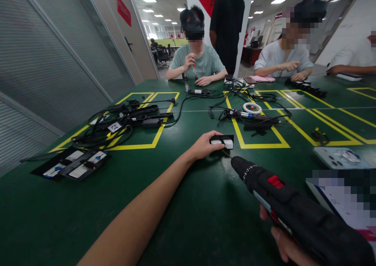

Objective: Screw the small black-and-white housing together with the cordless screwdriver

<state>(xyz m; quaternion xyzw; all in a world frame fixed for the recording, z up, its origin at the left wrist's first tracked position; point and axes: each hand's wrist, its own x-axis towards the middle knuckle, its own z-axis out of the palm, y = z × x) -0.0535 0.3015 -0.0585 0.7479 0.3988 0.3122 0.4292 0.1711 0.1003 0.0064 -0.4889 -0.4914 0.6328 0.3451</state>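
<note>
My left hand point(207, 142) reaches out over the green table and grips a small black plate with a white block point(226, 143) on it, thumb in front and fingers behind. From the lower right, my right hand point(286, 238) is wrapped round the handle of a black cordless drill point(273, 191) with a red switch on top. A thin bit sticks out of the drill's chuck and points at the lower edge of the white block. Whether the bit touches the block I cannot tell. The drill's body hides much of my right hand.
At left lie black plates with white blocks point(78, 164) and a heap of black cables and tools point(132, 117). A white tape roll point(252, 108) rests by more tools. A light blue phone point(342, 157) lies at right. Across the table, a co-worker point(196, 58) holds a small tool.
</note>
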